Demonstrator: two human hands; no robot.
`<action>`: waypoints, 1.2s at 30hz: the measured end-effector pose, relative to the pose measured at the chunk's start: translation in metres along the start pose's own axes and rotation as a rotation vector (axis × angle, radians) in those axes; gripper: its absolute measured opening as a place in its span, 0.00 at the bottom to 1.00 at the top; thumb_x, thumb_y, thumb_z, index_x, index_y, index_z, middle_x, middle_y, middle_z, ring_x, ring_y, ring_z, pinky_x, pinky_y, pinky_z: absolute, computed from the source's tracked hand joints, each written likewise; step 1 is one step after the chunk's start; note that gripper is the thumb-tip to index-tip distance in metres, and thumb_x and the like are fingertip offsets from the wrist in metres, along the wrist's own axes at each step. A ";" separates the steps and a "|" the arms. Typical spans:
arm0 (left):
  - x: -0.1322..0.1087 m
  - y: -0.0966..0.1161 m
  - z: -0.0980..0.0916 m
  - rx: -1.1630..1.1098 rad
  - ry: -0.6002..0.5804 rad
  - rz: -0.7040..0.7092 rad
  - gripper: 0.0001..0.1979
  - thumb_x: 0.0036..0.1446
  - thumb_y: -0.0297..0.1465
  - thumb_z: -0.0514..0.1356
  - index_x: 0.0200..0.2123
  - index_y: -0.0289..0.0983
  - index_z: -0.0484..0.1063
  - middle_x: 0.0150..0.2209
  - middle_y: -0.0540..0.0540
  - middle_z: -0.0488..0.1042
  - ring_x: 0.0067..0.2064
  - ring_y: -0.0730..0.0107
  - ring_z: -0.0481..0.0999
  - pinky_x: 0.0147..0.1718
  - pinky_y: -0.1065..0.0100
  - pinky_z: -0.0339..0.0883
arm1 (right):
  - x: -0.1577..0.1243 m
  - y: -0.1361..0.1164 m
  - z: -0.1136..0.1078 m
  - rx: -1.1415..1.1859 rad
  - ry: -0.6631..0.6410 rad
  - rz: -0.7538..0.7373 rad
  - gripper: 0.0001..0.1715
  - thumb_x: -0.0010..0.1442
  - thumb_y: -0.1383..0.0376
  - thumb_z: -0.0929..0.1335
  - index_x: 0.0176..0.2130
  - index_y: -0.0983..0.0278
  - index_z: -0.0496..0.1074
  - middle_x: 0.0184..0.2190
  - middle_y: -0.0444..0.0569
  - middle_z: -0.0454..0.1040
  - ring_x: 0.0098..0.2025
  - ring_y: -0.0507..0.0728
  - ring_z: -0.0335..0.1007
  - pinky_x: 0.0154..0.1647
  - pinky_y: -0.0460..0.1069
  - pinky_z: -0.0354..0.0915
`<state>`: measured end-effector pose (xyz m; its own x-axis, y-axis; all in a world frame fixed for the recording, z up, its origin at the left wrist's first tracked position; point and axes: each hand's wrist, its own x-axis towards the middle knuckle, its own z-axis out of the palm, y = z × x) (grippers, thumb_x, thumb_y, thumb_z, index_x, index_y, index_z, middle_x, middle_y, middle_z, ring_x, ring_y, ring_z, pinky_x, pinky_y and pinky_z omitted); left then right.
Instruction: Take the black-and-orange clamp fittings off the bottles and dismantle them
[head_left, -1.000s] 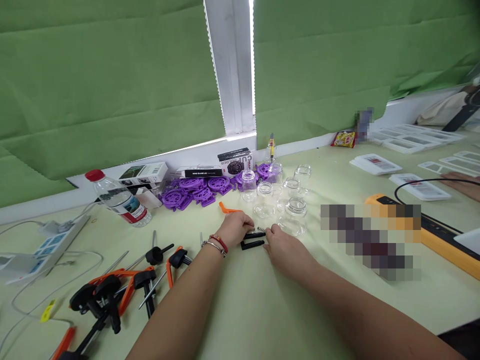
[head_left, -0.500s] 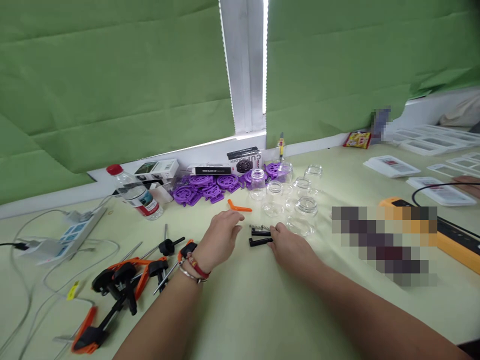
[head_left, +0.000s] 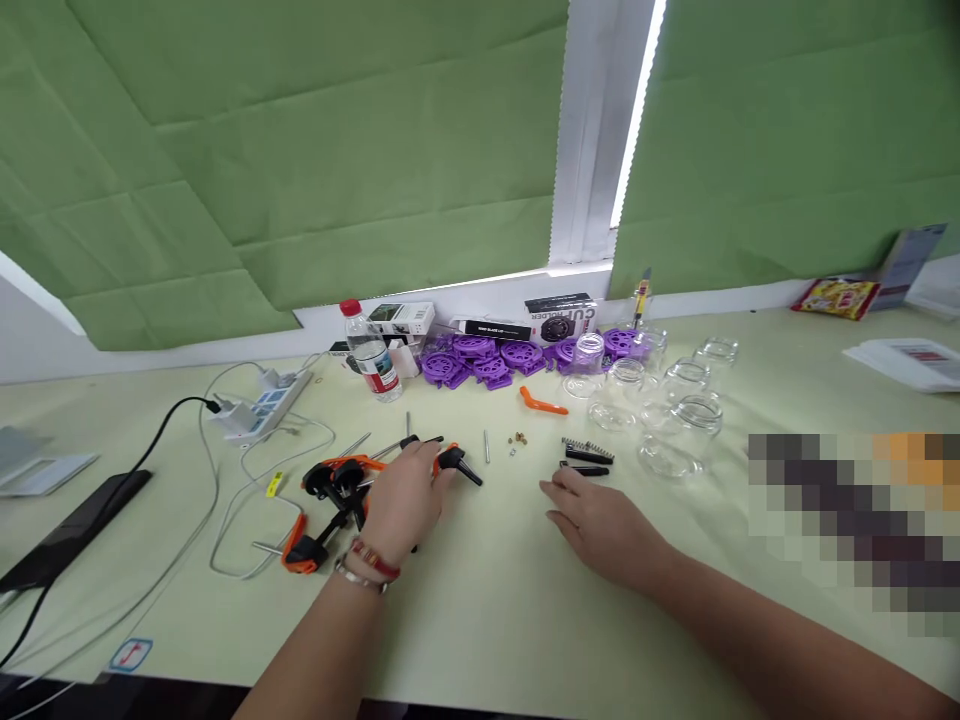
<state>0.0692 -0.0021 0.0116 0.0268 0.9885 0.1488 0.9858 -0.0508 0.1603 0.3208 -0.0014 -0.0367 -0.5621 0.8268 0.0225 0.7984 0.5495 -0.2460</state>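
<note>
My left hand (head_left: 409,495) reaches down over a heap of orange and black clamp-like parts (head_left: 345,475) with metal rods; its fingertips are hidden among them, so its grip is unclear. Beside its thumb sticks out a black handle (head_left: 469,468). My right hand (head_left: 604,525) is open, fingers apart, low over the table. Just beyond its fingers lie two black bars (head_left: 589,456) with coil springs (head_left: 587,445) behind them. Between the hands are a metal pin (head_left: 487,446) and several small brass-coloured pieces (head_left: 519,438). An orange angled piece (head_left: 543,402) lies further back.
Clear glass cups (head_left: 697,415) stand right of centre, before purple plastic parts (head_left: 491,360) and boxes (head_left: 559,318). A water bottle (head_left: 373,355) stands back left. White cables run from a power strip (head_left: 270,403). A black flat object (head_left: 75,530) lies far left.
The view has swung left. My left hand has moved from mid-table onto the orange and black parts. My right hand has let go of the black bars and drawn back, fingers spread.
</note>
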 end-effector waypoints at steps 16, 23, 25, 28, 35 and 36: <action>0.001 0.012 0.002 -0.285 0.069 0.279 0.08 0.56 0.32 0.55 0.39 0.38 0.70 0.35 0.45 0.72 0.38 0.62 0.70 0.36 0.64 0.62 | 0.032 -0.041 -0.006 1.348 -0.161 0.287 0.24 0.57 0.47 0.62 0.34 0.66 0.69 0.28 0.48 0.71 0.22 0.48 0.60 0.19 0.44 0.52; -0.015 0.028 0.025 -0.689 -0.047 0.278 0.12 0.59 0.34 0.53 0.44 0.38 0.68 0.40 0.43 0.71 0.40 0.65 0.69 0.40 0.64 0.64 | 0.029 -0.040 0.004 1.515 -0.119 0.446 0.24 0.49 0.48 0.69 0.23 0.65 0.61 0.14 0.38 0.60 0.15 0.44 0.48 0.17 0.44 0.43; -0.019 0.028 0.031 -0.719 -0.113 0.274 0.14 0.58 0.36 0.55 0.46 0.38 0.67 0.40 0.43 0.72 0.40 0.64 0.70 0.40 0.64 0.64 | 0.026 -0.038 0.009 1.520 -0.080 0.492 0.26 0.49 0.47 0.69 0.21 0.64 0.59 0.13 0.36 0.56 0.15 0.44 0.44 0.17 0.44 0.40; -0.023 0.027 0.033 -0.724 -0.167 0.298 0.15 0.56 0.35 0.57 0.47 0.39 0.67 0.41 0.44 0.72 0.40 0.64 0.70 0.40 0.64 0.63 | 0.025 -0.037 0.011 1.567 -0.061 0.473 0.27 0.49 0.45 0.68 0.22 0.63 0.57 0.13 0.35 0.54 0.15 0.43 0.42 0.17 0.44 0.39; -0.019 0.020 0.031 -0.761 -0.119 0.209 0.15 0.56 0.35 0.57 0.47 0.38 0.66 0.41 0.44 0.72 0.40 0.65 0.69 0.40 0.65 0.63 | 0.022 -0.031 -0.004 1.455 -0.206 0.357 0.20 0.50 0.51 0.69 0.26 0.65 0.63 0.14 0.37 0.59 0.17 0.45 0.49 0.18 0.44 0.46; -0.020 0.020 0.031 -0.758 -0.123 0.212 0.16 0.56 0.35 0.57 0.47 0.38 0.65 0.41 0.44 0.72 0.40 0.65 0.69 0.40 0.65 0.63 | 0.022 -0.031 -0.005 1.460 -0.229 0.357 0.20 0.50 0.52 0.69 0.26 0.65 0.63 0.13 0.37 0.58 0.17 0.45 0.48 0.18 0.44 0.45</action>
<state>0.0931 -0.0180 -0.0183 0.2626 0.9534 0.1484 0.5773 -0.2785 0.7676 0.2842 0.0004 -0.0239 -0.5214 0.7751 -0.3568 0.0673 -0.3795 -0.9228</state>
